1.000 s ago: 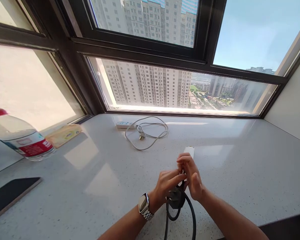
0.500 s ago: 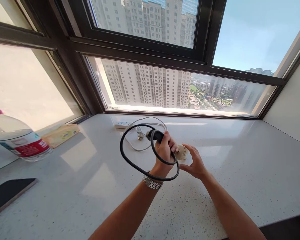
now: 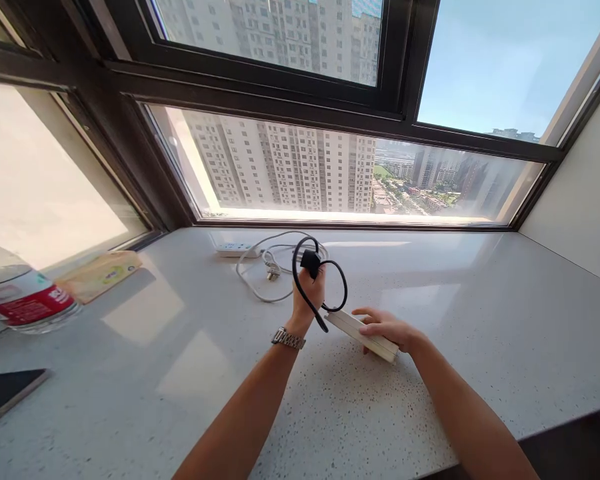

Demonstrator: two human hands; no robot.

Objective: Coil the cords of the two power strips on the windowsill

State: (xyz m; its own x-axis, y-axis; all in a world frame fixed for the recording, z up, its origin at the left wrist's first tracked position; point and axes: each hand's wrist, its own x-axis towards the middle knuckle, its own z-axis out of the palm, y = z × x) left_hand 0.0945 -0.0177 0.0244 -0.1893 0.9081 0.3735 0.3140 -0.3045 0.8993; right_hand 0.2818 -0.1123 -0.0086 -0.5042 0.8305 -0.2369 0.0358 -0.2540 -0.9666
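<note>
My left hand [image 3: 309,297], a metal watch on its wrist, is closed around a black plug [image 3: 311,261] and part of its black cord [image 3: 347,287]. The cord loops up over the hand and to its right. My right hand [image 3: 389,328] grips a long cream power strip [image 3: 347,323], thumb on top and fingers around the far side and below. The strip is tilted just above the counter, its far end close to the left hand and the cord. Its socket face cannot be made out.
On the pale speckled counter [image 3: 205,407], a white power strip [image 3: 235,250] with a coiled white cord and plug [image 3: 273,269] lies by the window. At the left are a large water bottle [image 3: 30,303], a tissue pack [image 3: 103,275] and a dark phone-like slab [image 3: 10,393].
My right hand has closed on the cream power strip, which now angles down to the right. My left hand has shifted slightly left in view, and the black cord's loop looks smaller.
</note>
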